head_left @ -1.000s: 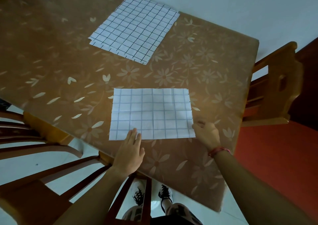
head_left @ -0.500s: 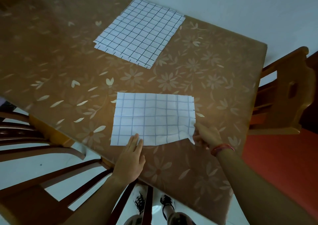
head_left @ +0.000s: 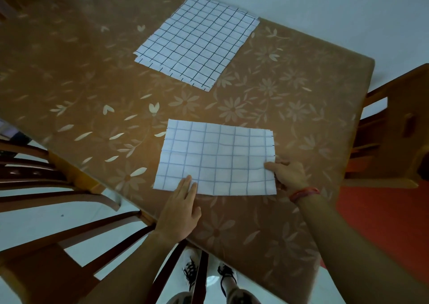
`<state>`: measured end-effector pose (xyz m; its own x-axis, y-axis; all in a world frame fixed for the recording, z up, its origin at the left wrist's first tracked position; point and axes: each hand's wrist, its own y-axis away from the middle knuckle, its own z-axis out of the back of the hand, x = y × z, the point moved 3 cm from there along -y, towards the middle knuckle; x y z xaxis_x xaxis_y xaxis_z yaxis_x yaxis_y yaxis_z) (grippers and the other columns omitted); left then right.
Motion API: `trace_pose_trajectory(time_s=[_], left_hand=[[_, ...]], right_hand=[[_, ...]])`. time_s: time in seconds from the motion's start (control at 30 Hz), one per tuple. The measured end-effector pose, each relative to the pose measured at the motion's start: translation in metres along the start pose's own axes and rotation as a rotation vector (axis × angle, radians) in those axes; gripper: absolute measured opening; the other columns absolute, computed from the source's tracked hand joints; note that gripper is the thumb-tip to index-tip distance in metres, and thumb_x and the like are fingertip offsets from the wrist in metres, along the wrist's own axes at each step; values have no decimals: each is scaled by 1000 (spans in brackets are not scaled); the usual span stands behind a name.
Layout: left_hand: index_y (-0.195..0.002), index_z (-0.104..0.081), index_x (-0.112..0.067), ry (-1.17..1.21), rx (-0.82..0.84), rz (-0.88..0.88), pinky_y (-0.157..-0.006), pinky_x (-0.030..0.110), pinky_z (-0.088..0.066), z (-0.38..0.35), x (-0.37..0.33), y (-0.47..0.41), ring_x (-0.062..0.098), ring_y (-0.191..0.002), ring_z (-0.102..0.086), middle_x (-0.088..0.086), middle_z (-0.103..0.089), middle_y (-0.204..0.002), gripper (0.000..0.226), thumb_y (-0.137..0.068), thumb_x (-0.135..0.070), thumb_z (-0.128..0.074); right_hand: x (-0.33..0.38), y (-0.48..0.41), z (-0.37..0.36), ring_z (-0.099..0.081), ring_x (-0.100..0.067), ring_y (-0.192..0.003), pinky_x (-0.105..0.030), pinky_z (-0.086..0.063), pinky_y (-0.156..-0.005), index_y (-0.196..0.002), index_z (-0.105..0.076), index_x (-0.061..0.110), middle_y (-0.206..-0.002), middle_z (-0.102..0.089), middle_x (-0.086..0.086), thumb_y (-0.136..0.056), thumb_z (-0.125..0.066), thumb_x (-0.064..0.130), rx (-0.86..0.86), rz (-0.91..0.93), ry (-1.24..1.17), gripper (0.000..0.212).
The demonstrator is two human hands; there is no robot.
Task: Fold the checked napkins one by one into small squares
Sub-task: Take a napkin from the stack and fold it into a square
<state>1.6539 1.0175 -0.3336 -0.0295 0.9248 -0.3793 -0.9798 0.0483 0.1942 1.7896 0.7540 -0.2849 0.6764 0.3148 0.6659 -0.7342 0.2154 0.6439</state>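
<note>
A white napkin with faint blue checks (head_left: pixel 218 159), folded into a wide rectangle, lies near the table's front edge. My left hand (head_left: pixel 180 207) rests flat, its fingertips pressing the napkin's near-left edge. My right hand (head_left: pixel 287 173) pinches the napkin's near-right edge, thumb on top and fingers under the cloth. Farther back lies a stack of unfolded white napkins with dark checks (head_left: pixel 197 41), flat and slightly fanned at the edges.
The table (head_left: pixel 76 76) wears a brown cloth with pale flowers. Wooden chairs stand at the right (head_left: pixel 394 127) and the near left (head_left: pixel 58 222). My shoes (head_left: pixel 209 273) show below the table edge, with a red floor at right.
My right hand went from beside the napkin's right corner to gripping its right edge, lifting the corner briefly. The left hand stayed pressed on the near edge.
</note>
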Motion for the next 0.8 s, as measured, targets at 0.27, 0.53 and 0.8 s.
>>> trace_pose_trajectory(time_s=[0.27,0.53,0.8], left_hand=[[-150,-21,-15,-10,54,-36,-114,38,-30,5,-70,-19,27,-145,-17,11,-17,-158,77,-90,-48,-55],[-149,-24,-20,-18,60,56,-99,31,-46,-1,-95,-21,30,-136,-24,16,-18,-152,58,-97,-27,-49],[-148,-31,-23,94,81,-97,-101,34,-42,4,-70,-9,26,-134,-30,9,-26,-149,55,-97,-13,-47]], right_hand=[[-25,46,9,-61,-24,-59,-29,-53,-55,-68,-65,10,-67,-67,-12,-81,-71,13,-36,-41,-202,14],[-33,72,-1,-71,-29,-82,-47,-58,-80,-99,-67,3,-97,-72,-15,-88,-64,14,139,-82,-385,16],[-49,72,18,-67,-34,-89,-34,-56,-70,-120,-61,8,-103,-70,-15,-98,-41,6,193,-35,-474,30]])
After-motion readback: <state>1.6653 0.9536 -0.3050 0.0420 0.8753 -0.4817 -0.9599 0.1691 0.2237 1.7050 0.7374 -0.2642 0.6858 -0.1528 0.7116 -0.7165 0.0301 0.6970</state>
